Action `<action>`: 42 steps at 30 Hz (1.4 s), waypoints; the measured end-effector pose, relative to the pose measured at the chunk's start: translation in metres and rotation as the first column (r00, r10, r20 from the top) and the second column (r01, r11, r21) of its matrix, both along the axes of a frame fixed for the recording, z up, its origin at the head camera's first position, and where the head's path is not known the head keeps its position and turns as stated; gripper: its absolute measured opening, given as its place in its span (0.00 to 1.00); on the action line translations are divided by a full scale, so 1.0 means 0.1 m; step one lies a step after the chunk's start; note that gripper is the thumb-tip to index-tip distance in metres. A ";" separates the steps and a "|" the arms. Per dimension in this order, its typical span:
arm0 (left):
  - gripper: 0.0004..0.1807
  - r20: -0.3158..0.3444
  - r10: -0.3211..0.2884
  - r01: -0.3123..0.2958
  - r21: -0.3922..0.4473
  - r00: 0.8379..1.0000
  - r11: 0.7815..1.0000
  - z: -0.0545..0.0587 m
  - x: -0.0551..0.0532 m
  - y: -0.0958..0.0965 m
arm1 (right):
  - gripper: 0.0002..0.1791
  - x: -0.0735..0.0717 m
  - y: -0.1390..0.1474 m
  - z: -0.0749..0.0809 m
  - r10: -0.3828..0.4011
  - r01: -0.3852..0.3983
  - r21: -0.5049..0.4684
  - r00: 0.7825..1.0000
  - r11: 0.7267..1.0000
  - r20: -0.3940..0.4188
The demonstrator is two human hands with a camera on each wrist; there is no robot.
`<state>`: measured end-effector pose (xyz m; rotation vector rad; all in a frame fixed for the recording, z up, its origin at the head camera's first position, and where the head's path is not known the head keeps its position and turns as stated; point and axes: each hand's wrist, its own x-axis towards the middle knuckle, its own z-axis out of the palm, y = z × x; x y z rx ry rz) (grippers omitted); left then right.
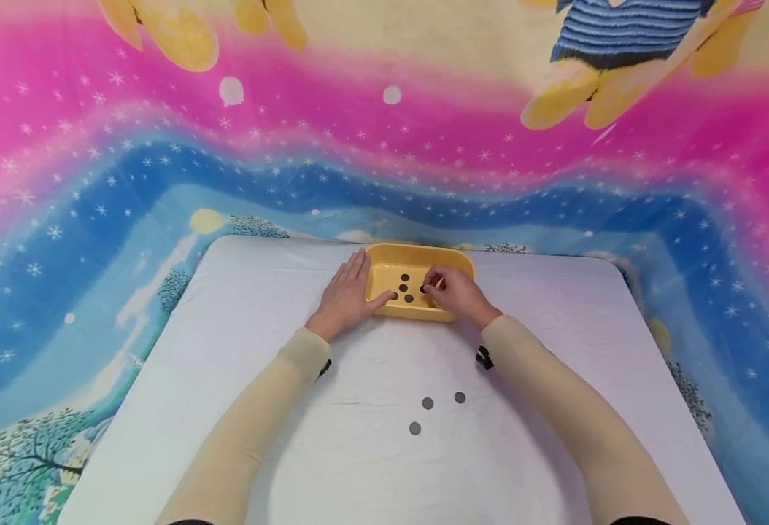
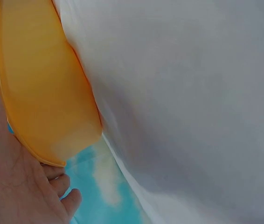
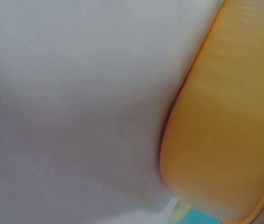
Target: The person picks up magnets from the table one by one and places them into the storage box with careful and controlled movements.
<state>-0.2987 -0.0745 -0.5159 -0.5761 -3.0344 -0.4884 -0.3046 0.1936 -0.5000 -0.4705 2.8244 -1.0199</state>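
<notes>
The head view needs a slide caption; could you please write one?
Left hand against a yellow tub, right hand pinching a dark disc over it, three discs on the white cloth.

We see the left arm (image 1: 227,441) and right arm (image 1: 571,408), both in long sleeves, reaching forward and slanting inward. The left hand (image 1: 350,292) holds its fingers close together, pointing away, thumb spread toward the other hand. The right hand (image 1: 460,292) turns inward, thumb and forefinger pinching.

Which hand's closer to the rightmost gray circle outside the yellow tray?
Right. The right hand is straight beyond that circle; the left hand is beyond it, farther left.
</notes>
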 end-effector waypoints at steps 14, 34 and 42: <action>0.60 -0.015 -0.016 0.016 -0.015 1.000 1.000 0.01 0.00 0.02 | 0.03 -0.17 -0.05 -0.03 -0.017 0.013 0.079 0.999 0.997 0.051; 0.59 0.002 -0.001 0.001 -0.017 1.000 1.000 0.00 0.01 0.02 | 0.03 -0.20 -0.08 -0.09 -0.035 0.026 0.154 0.998 0.988 0.053; 0.58 -0.007 -0.004 0.004 -0.011 1.000 1.000 0.00 0.00 0.01 | 0.03 -0.21 -0.09 -0.08 -0.036 0.029 0.165 0.998 0.986 0.043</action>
